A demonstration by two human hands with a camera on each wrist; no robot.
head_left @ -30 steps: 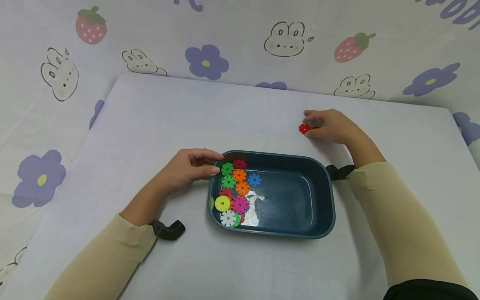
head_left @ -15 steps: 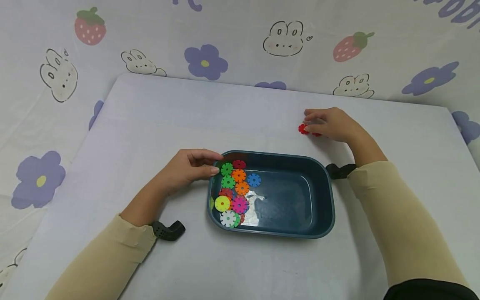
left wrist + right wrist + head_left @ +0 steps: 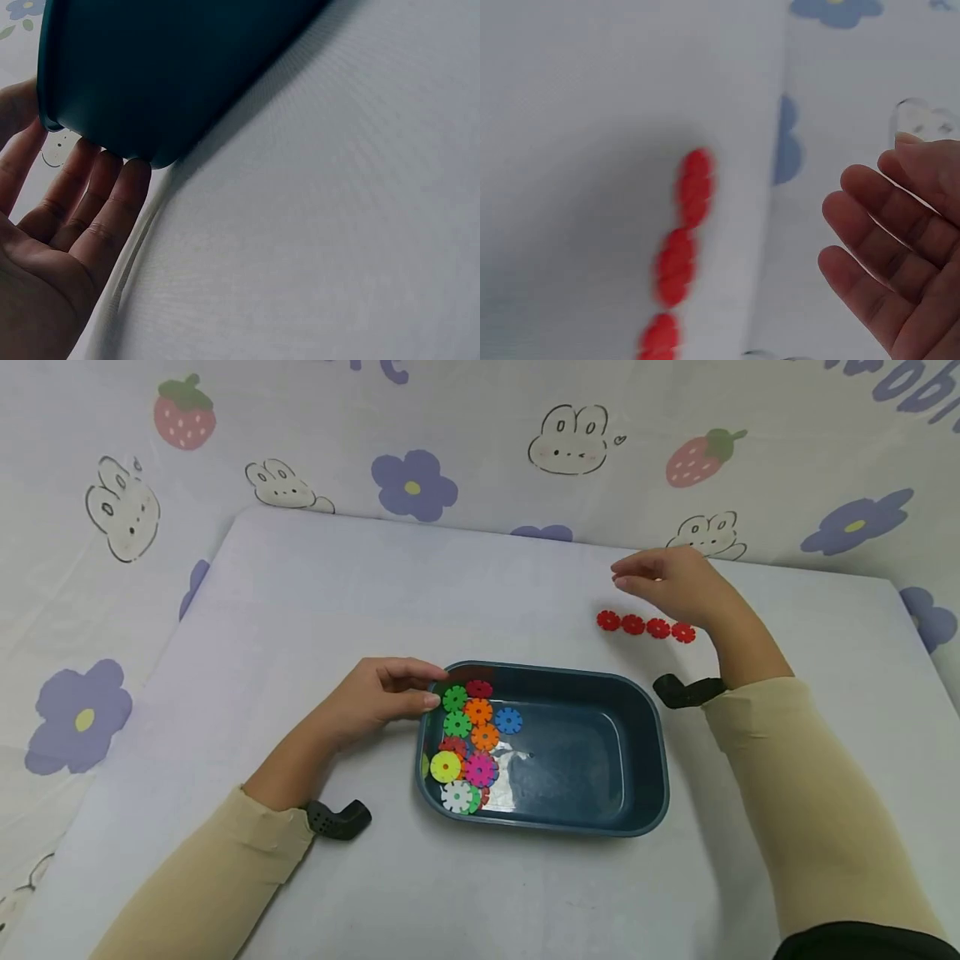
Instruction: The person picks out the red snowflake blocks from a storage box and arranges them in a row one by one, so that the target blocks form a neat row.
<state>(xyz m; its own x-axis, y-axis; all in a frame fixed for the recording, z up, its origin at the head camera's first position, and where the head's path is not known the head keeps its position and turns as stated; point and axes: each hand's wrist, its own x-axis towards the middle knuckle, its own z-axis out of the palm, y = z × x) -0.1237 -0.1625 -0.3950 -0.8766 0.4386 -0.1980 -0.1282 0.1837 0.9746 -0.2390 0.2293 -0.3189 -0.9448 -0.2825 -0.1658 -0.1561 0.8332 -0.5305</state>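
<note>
Several red notched discs (image 3: 633, 624) lie in a row on the white table, end to end. My right hand (image 3: 675, 581) hovers beyond and above them, fingers loosely bent and nothing in them. The right wrist view shows the same hand (image 3: 900, 247) apart from the blurred red discs (image 3: 676, 266). A dark blue plastic basin (image 3: 570, 752) stands nearer to me. My left hand (image 3: 382, 693) holds its left end by the rim. In the left wrist view its fingertips (image 3: 136, 171) press the basin's outer wall (image 3: 150, 82). Notched discs in mixed colours (image 3: 480, 735) lie in the basin's left part.
The white table (image 3: 337, 585) ends at the back against a printed cloth (image 3: 480, 435) with bunnies, strawberries and flowers. The basin stands between my two arms. A black wrist camera (image 3: 339, 821) juts from the left sleeve, another camera (image 3: 686, 692) from the right.
My right hand has let go of the red discs and risen up and back from them, so the whole row shows. My left hand and the basin stay put.
</note>
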